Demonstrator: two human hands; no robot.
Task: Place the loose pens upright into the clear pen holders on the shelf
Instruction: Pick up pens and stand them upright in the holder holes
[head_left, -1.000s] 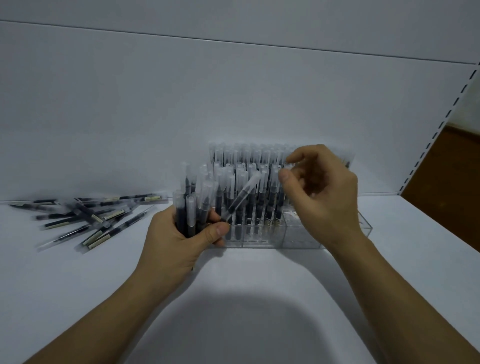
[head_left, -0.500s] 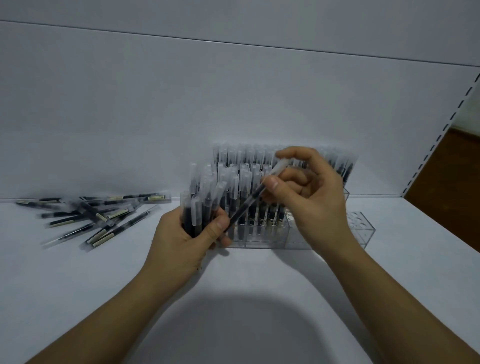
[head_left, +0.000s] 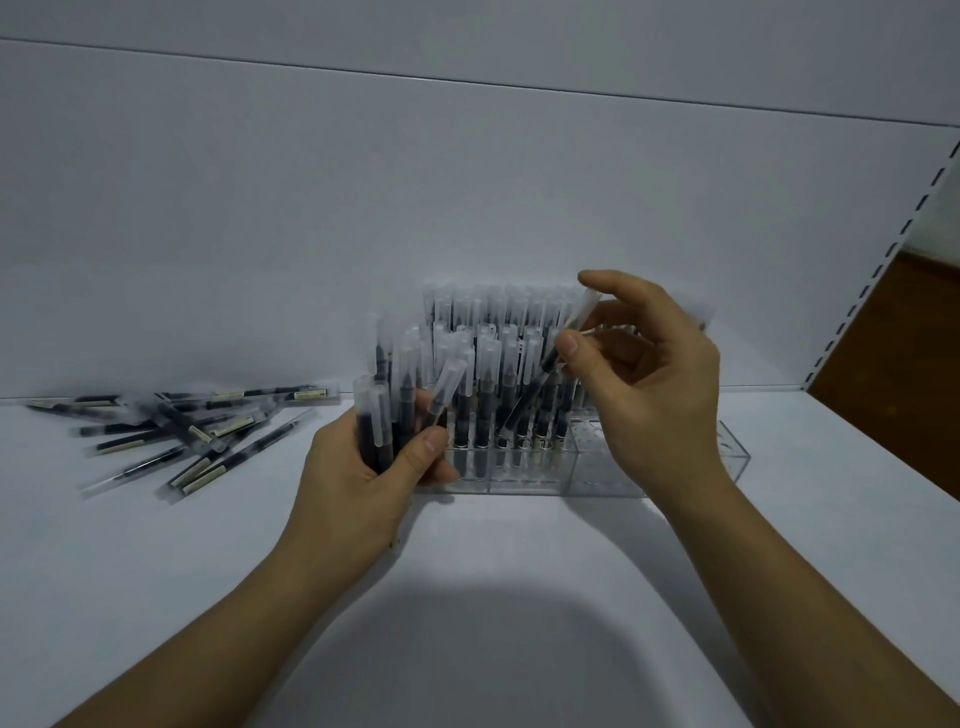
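The right hand (head_left: 655, 395) is pinching a single dark-barrelled pen with a frosted clear cap (head_left: 584, 310) between the thumb and curled fingers (head_left: 631, 299), gripping it near the capped end. The pen is leaning steeply. Its lower end is hanging among the dark capped pens already standing (head_left: 488, 364) in the clear plastic pen holders (head_left: 519, 482) at the back of the white shelf (head_left: 467, 639). The left hand (head_left: 358, 483) is clasping an upright bundle of similar capped pens (head_left: 382, 415) just beside the holders' left end, with its fingers wrapped around the barrels. A scattered pile of loose pens (head_left: 187, 436) is lying flat, well apart to the left.

The slant looks like the main hazard. A tip coming down at this angle is likely heading into a neighbour's cap or an occupied hole, and pressing on would risk tilting the standing rows or sliding the light holders. The pinch is sitting high, so the lower end is free to swing and hard to steer. The empty right-hand holder section (head_left: 730, 453) is partly hiding behind the right wrist, so any aim there is going half blind. In the left bundle, one outward-leaning pen (head_left: 449, 384) is looking loosely held and may be close to slipping out. Whether the left fingers are touching the holders cannot be told.
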